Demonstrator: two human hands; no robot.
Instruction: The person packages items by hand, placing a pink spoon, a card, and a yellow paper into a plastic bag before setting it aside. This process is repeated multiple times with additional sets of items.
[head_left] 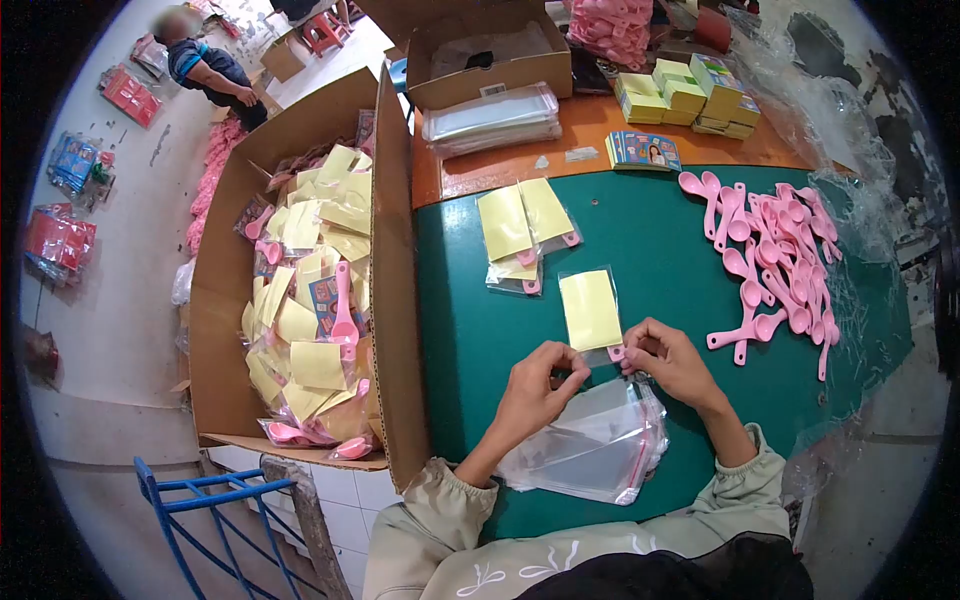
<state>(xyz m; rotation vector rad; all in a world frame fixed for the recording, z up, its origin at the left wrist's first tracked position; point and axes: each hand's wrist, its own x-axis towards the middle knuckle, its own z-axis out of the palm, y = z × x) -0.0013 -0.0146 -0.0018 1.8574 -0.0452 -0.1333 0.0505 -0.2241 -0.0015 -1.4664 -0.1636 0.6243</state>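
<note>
Just in front of my hands lies a clear plastic bag (pixel 592 312) with a yellow card inside and the end of a pink spoon at its lower edge. My left hand (pixel 540 392) is closed, thumb and forefinger pinched at the bag's lower left corner. At the lower right corner, beside the spoon's end, my right hand (pixel 672 362) is closed in a pinch on the bag's edge. Below both hands is a fanned stack of flat clear bags (pixel 590 445). Several filled packets (pixel 520 225) lie farther up the green tabletop.
A pile of pink spoons (pixel 785 255) lies on the right. At left stands a tall cardboard box (pixel 400 250) full of packets. Card stacks (pixel 680 95), a bundle of bags (pixel 490 120) and an open box (pixel 485 85) sit at the back. Another person (pixel 210 75) stands far left.
</note>
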